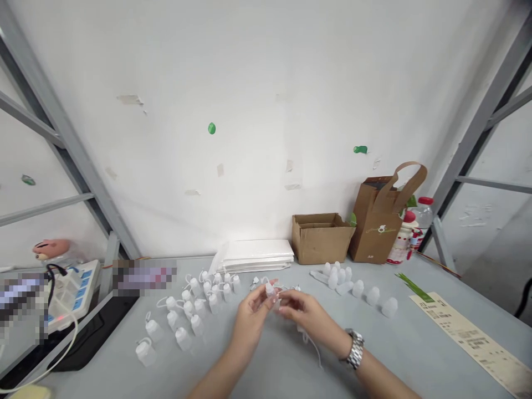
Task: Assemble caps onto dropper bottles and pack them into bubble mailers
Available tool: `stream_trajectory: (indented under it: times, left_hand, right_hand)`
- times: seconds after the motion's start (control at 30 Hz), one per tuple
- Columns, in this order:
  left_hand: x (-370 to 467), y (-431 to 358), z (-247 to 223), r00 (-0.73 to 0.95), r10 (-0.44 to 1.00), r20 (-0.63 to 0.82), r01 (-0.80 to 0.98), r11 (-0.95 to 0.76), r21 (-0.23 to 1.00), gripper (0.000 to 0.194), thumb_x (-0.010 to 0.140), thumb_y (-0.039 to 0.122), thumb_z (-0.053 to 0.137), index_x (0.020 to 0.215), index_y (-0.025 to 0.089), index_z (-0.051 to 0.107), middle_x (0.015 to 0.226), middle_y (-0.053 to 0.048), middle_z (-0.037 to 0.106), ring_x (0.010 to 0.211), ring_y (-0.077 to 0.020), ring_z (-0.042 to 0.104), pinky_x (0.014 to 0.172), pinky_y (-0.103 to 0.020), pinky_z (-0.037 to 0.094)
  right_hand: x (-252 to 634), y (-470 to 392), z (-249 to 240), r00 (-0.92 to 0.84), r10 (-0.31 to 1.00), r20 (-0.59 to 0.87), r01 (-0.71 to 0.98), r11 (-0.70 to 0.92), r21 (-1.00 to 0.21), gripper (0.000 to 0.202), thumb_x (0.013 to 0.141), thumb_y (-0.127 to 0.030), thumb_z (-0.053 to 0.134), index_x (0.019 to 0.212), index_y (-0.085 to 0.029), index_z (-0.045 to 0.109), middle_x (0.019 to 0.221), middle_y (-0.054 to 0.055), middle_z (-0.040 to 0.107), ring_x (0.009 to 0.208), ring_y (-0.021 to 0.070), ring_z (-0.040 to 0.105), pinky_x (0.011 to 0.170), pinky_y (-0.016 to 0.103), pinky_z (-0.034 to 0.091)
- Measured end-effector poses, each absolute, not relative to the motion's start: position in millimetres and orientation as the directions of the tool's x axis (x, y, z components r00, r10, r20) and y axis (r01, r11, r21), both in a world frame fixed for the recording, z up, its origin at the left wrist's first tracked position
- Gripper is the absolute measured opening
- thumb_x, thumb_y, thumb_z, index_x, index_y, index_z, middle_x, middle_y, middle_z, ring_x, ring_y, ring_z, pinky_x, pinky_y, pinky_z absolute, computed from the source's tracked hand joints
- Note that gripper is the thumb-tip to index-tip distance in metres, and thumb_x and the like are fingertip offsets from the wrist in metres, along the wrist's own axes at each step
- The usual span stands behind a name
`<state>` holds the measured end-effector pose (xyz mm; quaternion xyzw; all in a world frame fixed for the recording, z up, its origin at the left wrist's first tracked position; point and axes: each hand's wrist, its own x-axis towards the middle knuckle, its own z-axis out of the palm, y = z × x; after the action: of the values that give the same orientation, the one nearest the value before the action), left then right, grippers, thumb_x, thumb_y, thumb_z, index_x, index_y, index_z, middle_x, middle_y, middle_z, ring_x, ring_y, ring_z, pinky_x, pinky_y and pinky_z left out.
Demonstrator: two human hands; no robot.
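My left hand (pixel 252 310) holds a small translucent plastic bottle (pixel 270 289) upright between thumb and fingers. My right hand (pixel 306 313), with a metal watch (pixel 354 348) on the wrist, closes its fingertips on the lower right of the same bottle. Part of the bottle is hidden by the fingers. Left of my hands stand several capped bottles (pixel 183 337) with thin loop straps. Right of them are several similar bottles without straps (pixel 373 295), some lying down. White caps with straps (pixel 308 336) lie partly hidden under and behind my right hand.
At the back are a stack of white sheets or packets (pixel 255 255), a cardboard box (pixel 320 244) and a brown paper bag (pixel 374 235). A power strip (pixel 85 291) with cables is at the left. A printed paper strip (pixel 469 338) lies at the right.
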<state>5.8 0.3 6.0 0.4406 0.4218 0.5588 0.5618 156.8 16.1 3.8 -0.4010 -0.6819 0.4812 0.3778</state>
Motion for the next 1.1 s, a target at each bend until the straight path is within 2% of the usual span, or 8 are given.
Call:
stream_trajectory:
  times: [0.07,0.17,0.37,0.47,0.57,0.67,0.9,1.1]
  left_hand:
    - [4.0,2.8,6.2,-0.087,0.996,0.034,-0.215,-0.052,0.975,0.043,0.057,0.04,0.073,0.093,0.017,0.066,0.096,-0.007,0.069,0.096,-0.0242,0.059,0.086,-0.034,0.044]
    - [2.9,5.4,4.5,-0.149,0.989,0.012,-0.16,-0.036,0.986,0.042,0.055,0.042,0.074,0.086,0.015,0.066,0.086,-0.007,0.07,0.087,-0.0235,0.061,0.079,-0.034,0.048]
    - [6.2,8.9,-6.3,-0.129,0.99,-0.059,-0.154,0.039,0.987,0.043,0.051,0.037,0.075,0.086,0.014,0.064,0.081,-0.007,0.067,0.079,-0.0227,0.06,0.052,-0.03,0.054]
    - [8.6,9.2,-9.5,-0.129,0.989,-0.065,-0.139,0.047,0.989,0.039,0.051,0.032,0.075,0.083,0.013,0.065,0.073,-0.005,0.067,0.074,-0.0215,0.061,0.055,-0.032,0.055]
    - [11.2,8.0,-11.3,-0.126,0.99,-0.065,-0.116,0.05,0.992,0.036,0.05,0.028,0.075,0.081,0.012,0.066,0.071,-0.006,0.066,0.072,-0.0225,0.062,0.056,-0.033,0.055]
    - [13.4,5.7,-12.2,-0.131,0.99,-0.055,-0.09,0.044,0.995,0.035,0.047,0.025,0.075,0.078,0.012,0.068,0.073,-0.006,0.064,0.071,-0.0224,0.06,0.052,-0.032,0.054]
    - [10.1,2.4,-10.3,-0.075,0.995,0.062,0.069,-0.057,0.996,0.03,0.053,0.026,0.072,0.081,0.017,0.073,0.079,-0.004,0.06,0.072,-0.0191,0.057,0.057,-0.028,0.05]
    - [11.5,0.8,-9.5,-0.035,0.996,0.08,0.12,-0.075,0.99,0.03,0.054,0.027,0.072,0.082,0.019,0.073,0.077,-0.003,0.058,0.069,-0.0166,0.055,0.055,-0.024,0.046]
  right_hand:
    - [169.8,29.0,3.8,-0.235,0.954,0.186,0.296,0.252,-0.921,0.031,0.076,-0.042,0.055,0.095,-0.017,0.062,0.076,0.003,0.061,0.071,0.0175,0.056,0.066,0.029,0.044]
    - [185.3,46.5,-6.9,-0.029,0.956,0.291,0.51,0.264,-0.818,0.028,0.075,-0.036,0.055,0.091,-0.015,0.063,0.077,0.005,0.058,0.07,0.0192,0.054,0.069,0.033,0.043]
    - [185.9,55.5,-31.8,-0.08,0.944,0.319,0.62,0.298,-0.726,0.019,0.078,-0.027,0.05,0.065,-0.018,0.061,0.07,0.005,0.058,0.068,0.0198,0.053,0.069,0.034,0.041]
    - [180.4,49.6,-23.9,-0.049,0.945,0.322,0.521,0.299,-0.8,0.024,0.078,-0.034,0.052,0.062,-0.018,0.059,0.066,0.004,0.057,0.065,0.019,0.053,0.065,0.033,0.041]
    - [173.1,39.6,-8.1,-0.065,0.973,0.223,0.207,0.232,-0.951,0.03,0.071,-0.046,0.059,0.063,-0.018,0.058,0.06,0.001,0.056,0.06,0.0166,0.053,0.06,0.03,0.042]
    - [164.8,29.2,3.0,-0.117,0.979,0.165,-0.019,0.164,-0.986,0.034,0.066,-0.051,0.064,0.061,-0.017,0.058,0.057,0.0,0.057,0.056,0.014,0.052,0.058,0.028,0.043]
    - [160.5,21.5,6.2,-0.093,0.978,0.184,-0.067,0.178,-0.982,0.033,0.063,-0.048,0.068,0.06,-0.017,0.06,0.056,0.0,0.058,0.056,0.0129,0.051,0.058,0.026,0.042]
    - [159.7,20.5,6.7,-0.091,0.977,0.191,-0.067,0.185,-0.98,0.032,0.064,-0.047,0.068,0.06,-0.017,0.059,0.058,-0.001,0.057,0.057,0.0131,0.051,0.058,0.026,0.042]
